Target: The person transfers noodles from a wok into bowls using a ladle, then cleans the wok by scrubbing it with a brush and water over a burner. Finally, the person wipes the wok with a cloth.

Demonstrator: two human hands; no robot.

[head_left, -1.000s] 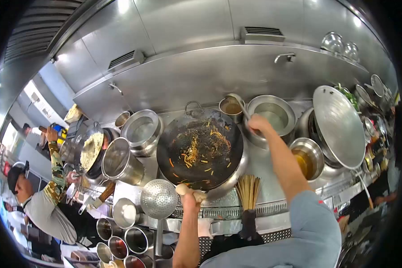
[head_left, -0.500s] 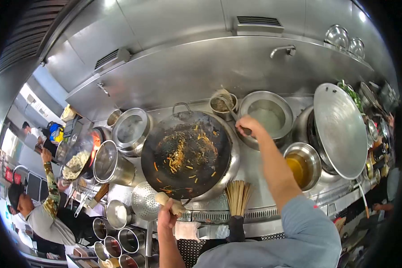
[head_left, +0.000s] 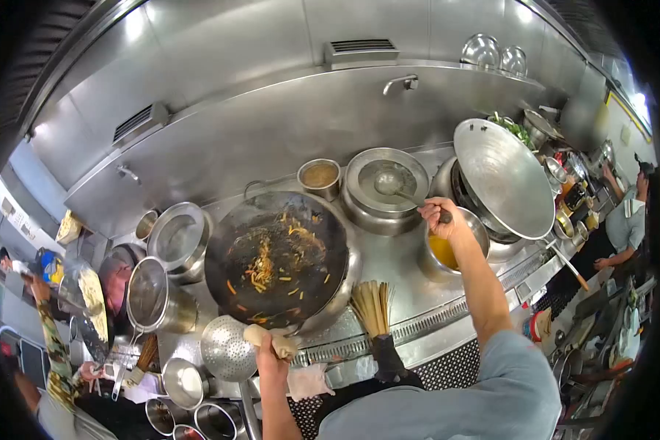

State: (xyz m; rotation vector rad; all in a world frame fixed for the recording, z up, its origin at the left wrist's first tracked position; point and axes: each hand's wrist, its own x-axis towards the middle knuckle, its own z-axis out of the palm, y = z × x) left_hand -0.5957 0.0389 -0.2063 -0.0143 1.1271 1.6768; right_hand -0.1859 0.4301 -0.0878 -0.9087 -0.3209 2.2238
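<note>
The noodles [head_left: 268, 257] lie part-fried in the wok [head_left: 275, 257], its handle clamped in the left hand [head_left: 271, 359], while the right hand [head_left: 440, 218] clenches a ladle [head_left: 389, 183] dipped in the water pot [head_left: 385, 187]; stirring and plating appear left.

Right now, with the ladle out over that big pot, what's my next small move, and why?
Probably dip the ladle into the big pot: its bowl sits right over the pot, the right hand grips its handle, and the left hand holds the wok of noodles.

Tilted noodle wok [head_left: 279, 257], ladle [head_left: 400, 189] in pot
</note>
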